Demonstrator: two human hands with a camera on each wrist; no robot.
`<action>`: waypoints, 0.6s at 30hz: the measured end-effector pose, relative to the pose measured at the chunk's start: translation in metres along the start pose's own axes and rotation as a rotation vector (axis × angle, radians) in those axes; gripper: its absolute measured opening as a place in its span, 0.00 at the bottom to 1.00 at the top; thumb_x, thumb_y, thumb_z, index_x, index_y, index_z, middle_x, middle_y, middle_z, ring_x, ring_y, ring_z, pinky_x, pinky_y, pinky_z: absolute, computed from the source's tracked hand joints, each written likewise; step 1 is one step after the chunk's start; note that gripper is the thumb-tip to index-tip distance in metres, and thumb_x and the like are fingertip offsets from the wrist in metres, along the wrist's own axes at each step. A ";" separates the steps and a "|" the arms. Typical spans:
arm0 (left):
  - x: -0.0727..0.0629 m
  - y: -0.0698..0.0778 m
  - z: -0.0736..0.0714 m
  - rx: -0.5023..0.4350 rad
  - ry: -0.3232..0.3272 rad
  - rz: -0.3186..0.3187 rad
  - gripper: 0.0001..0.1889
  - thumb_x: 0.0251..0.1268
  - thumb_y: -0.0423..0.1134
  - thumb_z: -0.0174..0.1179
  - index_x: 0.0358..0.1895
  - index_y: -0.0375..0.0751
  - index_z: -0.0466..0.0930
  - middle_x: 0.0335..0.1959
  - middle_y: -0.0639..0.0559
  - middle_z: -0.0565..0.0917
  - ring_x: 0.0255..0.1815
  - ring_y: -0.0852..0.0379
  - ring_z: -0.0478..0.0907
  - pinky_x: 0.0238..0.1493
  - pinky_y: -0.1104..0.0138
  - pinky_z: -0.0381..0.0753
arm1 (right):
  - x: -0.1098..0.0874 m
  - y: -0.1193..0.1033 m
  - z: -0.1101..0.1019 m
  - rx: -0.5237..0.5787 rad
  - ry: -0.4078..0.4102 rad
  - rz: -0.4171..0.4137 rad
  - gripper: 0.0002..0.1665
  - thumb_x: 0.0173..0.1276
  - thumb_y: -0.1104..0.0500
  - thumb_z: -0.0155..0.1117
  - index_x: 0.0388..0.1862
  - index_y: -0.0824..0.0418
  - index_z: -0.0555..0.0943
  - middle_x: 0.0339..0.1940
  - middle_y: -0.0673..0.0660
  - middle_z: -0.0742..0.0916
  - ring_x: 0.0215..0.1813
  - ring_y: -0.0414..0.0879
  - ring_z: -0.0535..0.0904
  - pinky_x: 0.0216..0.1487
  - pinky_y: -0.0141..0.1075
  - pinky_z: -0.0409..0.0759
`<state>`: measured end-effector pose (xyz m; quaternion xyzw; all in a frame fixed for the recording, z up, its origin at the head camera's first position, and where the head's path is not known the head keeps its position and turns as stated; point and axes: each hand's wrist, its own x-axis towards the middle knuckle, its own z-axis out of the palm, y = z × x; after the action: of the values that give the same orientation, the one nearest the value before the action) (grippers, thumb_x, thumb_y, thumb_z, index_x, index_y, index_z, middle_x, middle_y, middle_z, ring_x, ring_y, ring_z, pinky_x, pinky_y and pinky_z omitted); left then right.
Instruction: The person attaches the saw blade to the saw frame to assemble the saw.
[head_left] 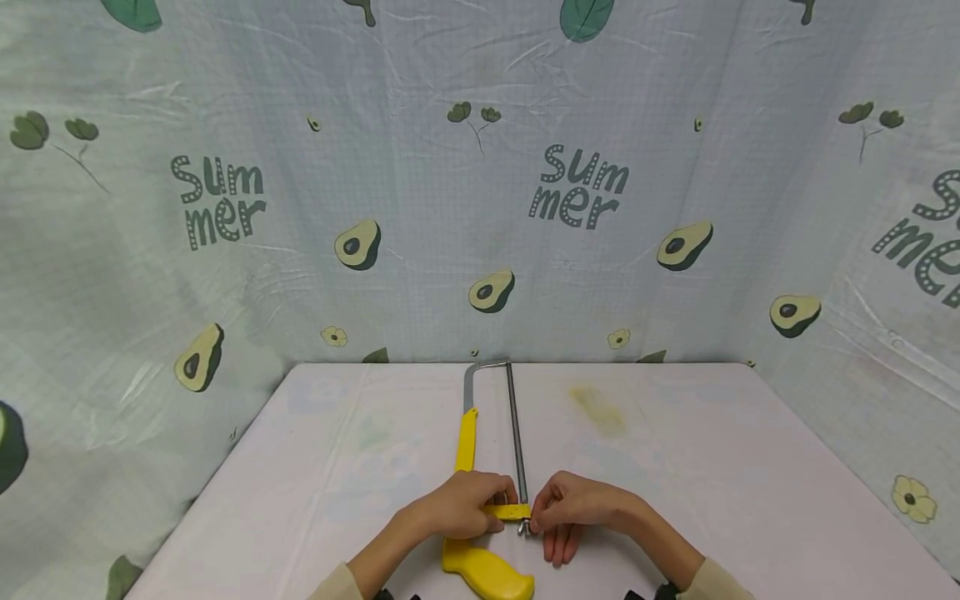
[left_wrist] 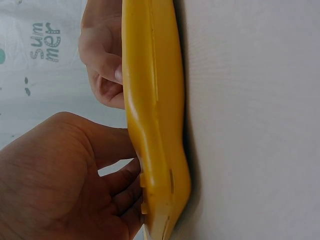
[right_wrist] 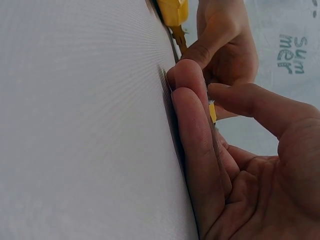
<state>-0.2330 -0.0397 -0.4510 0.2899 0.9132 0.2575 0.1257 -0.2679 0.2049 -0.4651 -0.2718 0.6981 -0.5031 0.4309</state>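
A hacksaw with a yellow body [head_left: 467,442] lies on the table, its grey bow [head_left: 468,390] pointing away from me. The yellow handle [head_left: 491,573] is nearest me and fills the middle of the left wrist view. Along the right side runs the dark blade [head_left: 516,433], ending at a small metal wing nut [head_left: 523,528]. My left hand [head_left: 467,504] grips the frame by the yellow crosspiece [head_left: 508,512]. With thumb and index finger, my right hand [head_left: 573,508] pinches at the wing nut; its other fingers [right_wrist: 197,130] rest low along the tabletop. In the right wrist view these fingers mostly hide the nut.
The saw lies on a pale table cover [head_left: 337,467] with a yellowish stain [head_left: 598,410] towards the back. Behind and at both sides hangs a printed curtain [head_left: 420,183] with avocados and lettering. The saw's far end reaches the table's back edge.
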 end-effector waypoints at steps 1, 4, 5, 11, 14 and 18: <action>0.000 0.000 0.000 0.000 0.000 0.002 0.12 0.64 0.36 0.70 0.47 0.53 0.81 0.35 0.65 0.80 0.35 0.67 0.72 0.45 0.72 0.76 | 0.000 0.000 0.000 0.000 0.000 0.000 0.13 0.72 0.58 0.63 0.43 0.68 0.86 0.23 0.51 0.90 0.23 0.37 0.87 0.26 0.28 0.83; 0.000 -0.001 -0.001 -0.002 -0.003 0.005 0.12 0.64 0.36 0.70 0.47 0.53 0.81 0.35 0.65 0.80 0.35 0.67 0.72 0.44 0.72 0.76 | 0.002 -0.001 0.000 0.000 0.001 0.002 0.13 0.72 0.58 0.63 0.43 0.68 0.86 0.22 0.51 0.89 0.22 0.37 0.87 0.26 0.28 0.83; 0.000 -0.002 -0.001 -0.002 -0.004 0.007 0.12 0.64 0.36 0.70 0.47 0.53 0.81 0.35 0.65 0.80 0.35 0.67 0.72 0.44 0.72 0.76 | 0.003 -0.001 0.000 0.000 0.002 0.003 0.12 0.72 0.58 0.63 0.43 0.67 0.86 0.22 0.51 0.89 0.22 0.37 0.87 0.26 0.28 0.83; 0.001 -0.006 -0.004 0.000 -0.011 0.014 0.12 0.64 0.36 0.69 0.47 0.53 0.81 0.35 0.65 0.80 0.35 0.67 0.72 0.45 0.72 0.76 | 0.006 -0.002 0.000 0.003 0.009 0.005 0.12 0.73 0.59 0.62 0.42 0.68 0.86 0.22 0.51 0.89 0.22 0.37 0.86 0.26 0.28 0.83; 0.002 -0.008 -0.005 0.003 -0.014 0.019 0.12 0.64 0.36 0.69 0.47 0.53 0.81 0.35 0.65 0.80 0.35 0.67 0.72 0.45 0.72 0.76 | 0.008 -0.002 -0.001 0.004 0.015 0.006 0.12 0.73 0.58 0.62 0.42 0.68 0.86 0.22 0.51 0.89 0.22 0.37 0.86 0.26 0.28 0.83; 0.004 -0.012 -0.007 0.007 -0.017 0.026 0.12 0.64 0.36 0.69 0.47 0.53 0.81 0.35 0.65 0.80 0.35 0.67 0.72 0.45 0.72 0.75 | 0.010 -0.002 -0.001 0.010 0.024 0.010 0.11 0.73 0.58 0.63 0.41 0.67 0.85 0.22 0.51 0.89 0.22 0.37 0.86 0.25 0.28 0.83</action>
<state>-0.2441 -0.0482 -0.4519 0.3042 0.9092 0.2532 0.1289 -0.2741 0.1965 -0.4664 -0.2603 0.7021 -0.5075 0.4263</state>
